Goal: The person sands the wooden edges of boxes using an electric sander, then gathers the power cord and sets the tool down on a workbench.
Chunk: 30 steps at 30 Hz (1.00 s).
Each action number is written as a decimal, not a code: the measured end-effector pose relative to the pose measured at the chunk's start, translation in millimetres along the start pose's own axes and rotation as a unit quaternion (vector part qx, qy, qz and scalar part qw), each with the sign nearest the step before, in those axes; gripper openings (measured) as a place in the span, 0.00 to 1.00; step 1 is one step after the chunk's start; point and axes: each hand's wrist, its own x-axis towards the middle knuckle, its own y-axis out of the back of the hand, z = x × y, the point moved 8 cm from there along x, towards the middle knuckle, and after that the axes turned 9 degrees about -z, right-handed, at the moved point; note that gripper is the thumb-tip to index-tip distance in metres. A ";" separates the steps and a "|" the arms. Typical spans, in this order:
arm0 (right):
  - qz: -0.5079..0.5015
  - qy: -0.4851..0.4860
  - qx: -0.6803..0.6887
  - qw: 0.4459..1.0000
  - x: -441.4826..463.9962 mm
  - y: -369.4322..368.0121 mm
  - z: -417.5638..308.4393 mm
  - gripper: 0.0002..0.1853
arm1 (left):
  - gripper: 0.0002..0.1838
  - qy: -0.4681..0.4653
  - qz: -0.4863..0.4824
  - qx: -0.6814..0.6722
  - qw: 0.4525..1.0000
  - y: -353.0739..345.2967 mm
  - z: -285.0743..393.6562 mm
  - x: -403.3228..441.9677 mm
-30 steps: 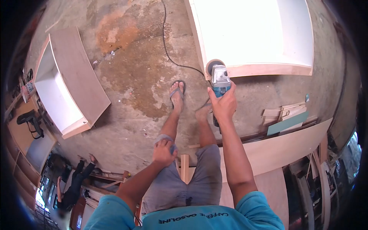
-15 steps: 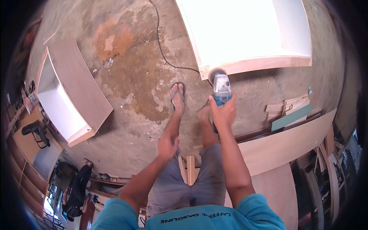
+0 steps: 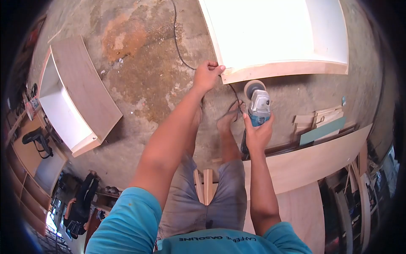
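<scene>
My right hand (image 3: 259, 134) is wrapped round the blue and silver body of an angle grinder (image 3: 259, 106). Its round sanding disc (image 3: 254, 88) sits just below the front edge of a white-lined wooden cabinet (image 3: 287, 70), apart from the wood. At that cabinet's near left corner is my left hand (image 3: 206, 77), its fingers curled and its fingertips against the edge; what lies under them is hidden. A black power cord (image 3: 179, 53) runs over the floor and passes behind my left hand.
Another white-lined wooden cabinet (image 3: 91, 80) rests on the concrete floor at left. Plywood panels (image 3: 308, 163) and wood offcuts (image 3: 323, 116) lie at right. A person in dark clothes (image 3: 80, 207) is at lower left. My feet stand near the cord.
My left hand has moved from beside my knee up to the cabinet corner. My right hand has drawn the grinder off the corner, to the right and slightly down.
</scene>
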 end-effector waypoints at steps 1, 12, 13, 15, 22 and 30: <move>-0.012 0.018 -0.005 1.000 2.9 -2.8 -4.3 0.47 | 0.25 -0.002 -0.012 0.002 1.000 1.6 0.0 0.2; -0.095 0.097 -0.081 0.987 22.0 -32.1 -37.2 0.46 | 0.22 -0.033 0.013 -0.050 0.998 31.5 -17.1 -10.0; -0.092 0.100 -0.079 0.988 21.8 -33.2 -37.7 0.46 | 0.22 -0.024 0.023 -0.059 0.998 39.3 -29.1 -20.6; -0.088 0.106 -0.076 0.988 20.6 -36.3 -39.2 0.46 | 0.22 -0.018 0.043 -0.042 0.998 54.7 -48.0 -53.9; -0.129 0.094 -0.103 0.982 23.5 -49.1 -47.2 0.45 | 0.23 0.110 0.000 0.123 0.986 90.0 -139.0 -217.0; -0.132 0.061 -0.096 0.985 17.4 -48.9 -38.6 0.45 | 0.24 0.072 -0.121 0.302 0.943 60.3 -103.6 -350.3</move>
